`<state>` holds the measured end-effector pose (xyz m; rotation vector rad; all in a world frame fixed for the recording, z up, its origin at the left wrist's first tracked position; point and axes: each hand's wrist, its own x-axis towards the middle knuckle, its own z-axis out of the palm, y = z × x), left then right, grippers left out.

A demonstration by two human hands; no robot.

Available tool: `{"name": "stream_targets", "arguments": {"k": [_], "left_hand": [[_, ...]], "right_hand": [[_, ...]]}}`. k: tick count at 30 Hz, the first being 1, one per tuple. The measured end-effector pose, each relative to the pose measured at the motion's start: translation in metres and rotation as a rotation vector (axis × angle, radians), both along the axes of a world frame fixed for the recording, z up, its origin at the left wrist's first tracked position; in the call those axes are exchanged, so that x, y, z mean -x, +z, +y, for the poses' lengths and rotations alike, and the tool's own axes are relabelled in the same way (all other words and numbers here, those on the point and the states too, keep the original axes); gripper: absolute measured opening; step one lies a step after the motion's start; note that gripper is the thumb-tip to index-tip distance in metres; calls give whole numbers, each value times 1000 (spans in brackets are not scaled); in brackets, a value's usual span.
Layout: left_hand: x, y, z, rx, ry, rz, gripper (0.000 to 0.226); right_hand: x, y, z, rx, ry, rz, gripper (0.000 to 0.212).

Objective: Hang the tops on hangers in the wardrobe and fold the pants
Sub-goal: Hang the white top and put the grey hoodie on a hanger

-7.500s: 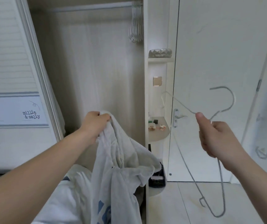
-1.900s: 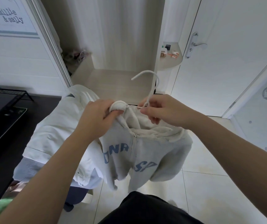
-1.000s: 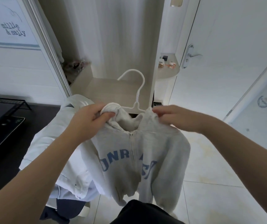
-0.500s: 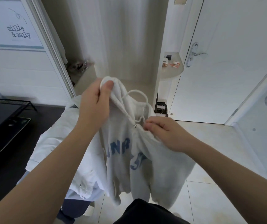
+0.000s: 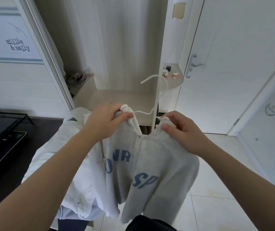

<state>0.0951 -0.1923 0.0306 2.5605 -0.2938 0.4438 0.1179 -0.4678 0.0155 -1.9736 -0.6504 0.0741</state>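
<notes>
the task looked early on: one top, a grey zip hoodie point(image 5: 150, 164) with blue letters, was on a white hanger point(image 5: 148, 79) but not yet hung, held up in front of the open wardrobe point(image 5: 116, 47), hook upward. the left hand point(image 5: 107, 121) had its fingers curled and the thumb pinching the hoodie's shoulder over one hanger end; the right hand point(image 5: 180, 130) pinched the other shoulder between thumb and bent fingers. hooking it on the rail, which was out of view, probably came next. a pile of pale clothes point(image 5: 76, 155) waited at the left, with something dark under it; whether it held pants could not be told. the wardrobe held only blurred clutter point(image 5: 81, 77) at the back left corner of its floor, and the rounded side shelf point(image 5: 175, 84) carried a few small items.
</notes>
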Motion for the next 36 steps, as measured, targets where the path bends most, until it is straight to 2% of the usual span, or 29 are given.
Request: {"name": "stream_targets", "arguments": {"k": [3, 5, 8, 13, 18, 21, 25, 32, 36], "left_hand": [[-3, 9, 10, 83, 50, -74, 36], [-5, 16, 16, 124, 64, -90, 30], [-17, 23, 15, 137, 68, -107, 30], [-43, 37, 1, 97, 113, -147, 31], [-77, 57, -1, 143, 199, -230, 22], [-92, 75, 2, 227, 235, -218, 37], [-96, 100, 8, 287, 187, -270, 49], [-105, 149, 21, 321, 48, -285, 38], [-118, 184, 34, 262, 36, -314, 40]], "right_hand": [[-4, -3, -30, 172, -28, 1, 7], [-2, -5, -42, 273, -61, -42, 31], [1, 2, -42, 278, -34, -85, 37], [1, 31, -19, 205, -59, -108, 31], [-11, 60, 5, -49, -149, -150, 35], [-24, 87, 23, -136, -155, -149, 34], [-51, 126, 48, -204, -158, -184, 40], [-118, 193, 99, -285, -146, -280, 38], [-162, 239, 135, -349, -159, -356, 41]]}}
